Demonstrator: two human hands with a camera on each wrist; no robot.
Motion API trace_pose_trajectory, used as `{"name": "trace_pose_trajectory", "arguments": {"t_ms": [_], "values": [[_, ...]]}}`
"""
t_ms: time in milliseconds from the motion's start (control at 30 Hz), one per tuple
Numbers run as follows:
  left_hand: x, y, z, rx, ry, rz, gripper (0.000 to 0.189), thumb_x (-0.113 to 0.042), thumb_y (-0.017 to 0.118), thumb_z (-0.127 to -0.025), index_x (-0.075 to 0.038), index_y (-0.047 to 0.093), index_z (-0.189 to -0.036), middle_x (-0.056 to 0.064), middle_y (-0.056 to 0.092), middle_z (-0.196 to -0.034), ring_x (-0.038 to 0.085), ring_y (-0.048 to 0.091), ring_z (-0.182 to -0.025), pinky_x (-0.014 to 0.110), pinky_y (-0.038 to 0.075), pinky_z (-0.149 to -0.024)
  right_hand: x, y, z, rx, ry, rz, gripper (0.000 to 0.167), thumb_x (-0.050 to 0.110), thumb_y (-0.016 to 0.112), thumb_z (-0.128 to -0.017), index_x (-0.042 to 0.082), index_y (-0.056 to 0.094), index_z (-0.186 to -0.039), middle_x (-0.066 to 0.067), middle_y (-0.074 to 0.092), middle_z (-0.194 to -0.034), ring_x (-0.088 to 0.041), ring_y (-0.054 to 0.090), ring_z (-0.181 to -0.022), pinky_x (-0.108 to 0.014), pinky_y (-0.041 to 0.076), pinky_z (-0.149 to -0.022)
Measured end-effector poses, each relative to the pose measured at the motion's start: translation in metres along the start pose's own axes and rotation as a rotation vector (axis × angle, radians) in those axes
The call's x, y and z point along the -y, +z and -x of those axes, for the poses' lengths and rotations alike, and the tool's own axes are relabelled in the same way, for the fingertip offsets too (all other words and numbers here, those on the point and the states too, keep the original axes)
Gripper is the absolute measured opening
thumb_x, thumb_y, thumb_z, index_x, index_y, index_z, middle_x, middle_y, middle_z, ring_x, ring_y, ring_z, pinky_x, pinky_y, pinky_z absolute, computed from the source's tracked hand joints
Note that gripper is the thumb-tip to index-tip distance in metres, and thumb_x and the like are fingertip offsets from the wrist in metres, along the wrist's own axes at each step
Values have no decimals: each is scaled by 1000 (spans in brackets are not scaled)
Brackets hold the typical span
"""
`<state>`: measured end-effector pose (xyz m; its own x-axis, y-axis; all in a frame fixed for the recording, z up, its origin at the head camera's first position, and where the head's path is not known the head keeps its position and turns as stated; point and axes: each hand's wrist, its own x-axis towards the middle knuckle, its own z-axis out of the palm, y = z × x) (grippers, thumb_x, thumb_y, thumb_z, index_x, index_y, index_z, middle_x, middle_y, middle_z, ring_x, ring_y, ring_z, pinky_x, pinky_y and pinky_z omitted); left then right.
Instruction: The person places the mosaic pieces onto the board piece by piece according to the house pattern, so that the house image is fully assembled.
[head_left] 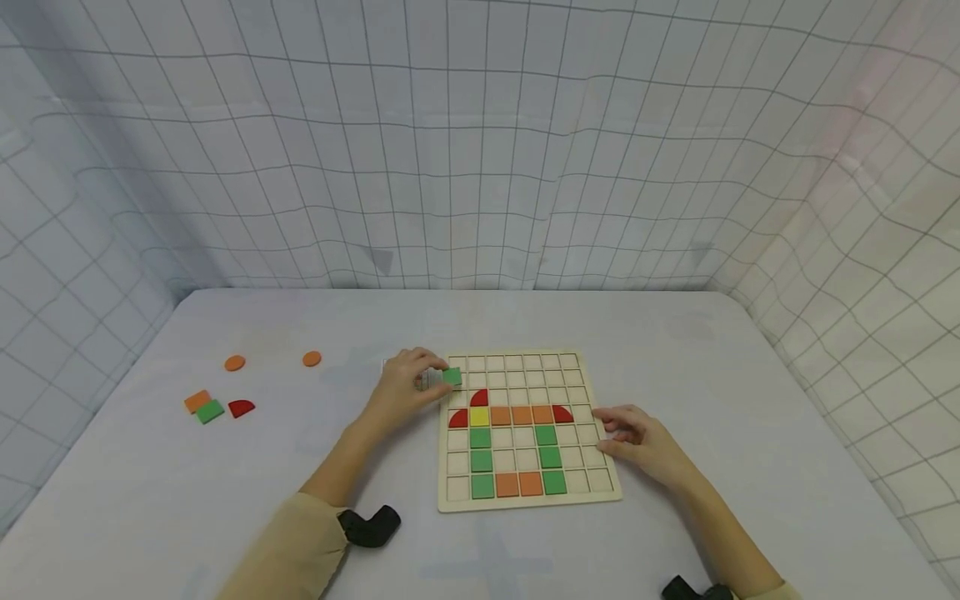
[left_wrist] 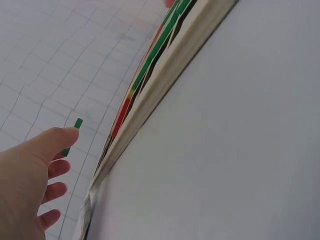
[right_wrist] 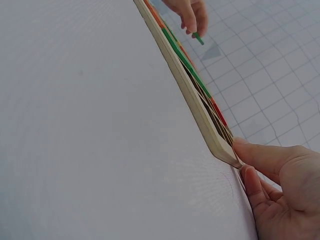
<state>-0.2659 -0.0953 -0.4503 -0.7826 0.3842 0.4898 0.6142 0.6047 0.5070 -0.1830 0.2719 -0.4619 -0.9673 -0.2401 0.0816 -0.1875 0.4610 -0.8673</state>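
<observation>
My left hand (head_left: 397, 392) pinches a small green square tile (head_left: 452, 377) between thumb and fingers, over the far left corner of a pale wooden grid board (head_left: 579, 482). In the left wrist view the green tile (left_wrist: 79, 123) appears edge-on, raised off the board. Green squares (head_left: 482, 461), orange squares (head_left: 521, 415), a yellow square (head_left: 479, 417) and red quarter-circle pieces (head_left: 479, 398) sit in the board's cells. My right hand (head_left: 641, 442) touches the board's right edge with thumb and forefinger set apart; its other fingers are partly hidden.
On the left of the table (head_left: 150, 517) lie an orange square (head_left: 197, 401) against a green square (head_left: 210, 412), a red quarter-circle (head_left: 242, 407) and two orange discs (head_left: 235, 362). Behind my left hand, a printed sheet (head_left: 431, 379) is mostly hidden. Grid-patterned cloth (head_left: 480, 167) encloses the table.
</observation>
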Motion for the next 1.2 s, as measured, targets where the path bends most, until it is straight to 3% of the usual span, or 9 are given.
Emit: {"name": "trace_pose_trajectory", "arguments": {"t_ms": [200, 400, 700, 1200], "values": [[-11, 24, -8, 46, 17, -6, 23, -26, 74, -76, -13, 67, -93, 2, 61, -96, 24, 54, -91, 46, 41, -80, 0, 0, 0, -1, 1, 2, 44, 12, 71, -79, 1, 58, -119, -12, 54, -103, -11, 52, -86, -18, 45, -72], [-24, 38, -13, 106, 11, 20, 25, -29, 73, -77, -12, 67, -95, 1, 61, -97, 21, 53, -92, 44, 40, -80, 0, 0, 0, 2, 0, -6, 45, 12, 71, -78, 1, 58, -120, -12, 54, -104, -11, 53, -85, -18, 45, -72], [-31, 46, -14, 178, -18, -12, 24, -31, 71, -79, -14, 66, -95, 1, 59, -101, 20, 50, -92, 42, 38, -80, 0, 0, 0, 4, -6, -30, 46, 12, 72, -78, 1, 57, -120, -12, 54, -104, -9, 53, -85, -17, 44, -72], [-30, 50, -12, 166, -13, -11, 22, -30, 72, -78, -14, 68, -92, 2, 57, -100, 21, 49, -91, 45, 37, -83, 0, 0, 0, 0, -16, -24, 45, 12, 72, -78, 1, 58, -119, -12, 55, -103, -8, 52, -86, -17, 44, -73]]}}
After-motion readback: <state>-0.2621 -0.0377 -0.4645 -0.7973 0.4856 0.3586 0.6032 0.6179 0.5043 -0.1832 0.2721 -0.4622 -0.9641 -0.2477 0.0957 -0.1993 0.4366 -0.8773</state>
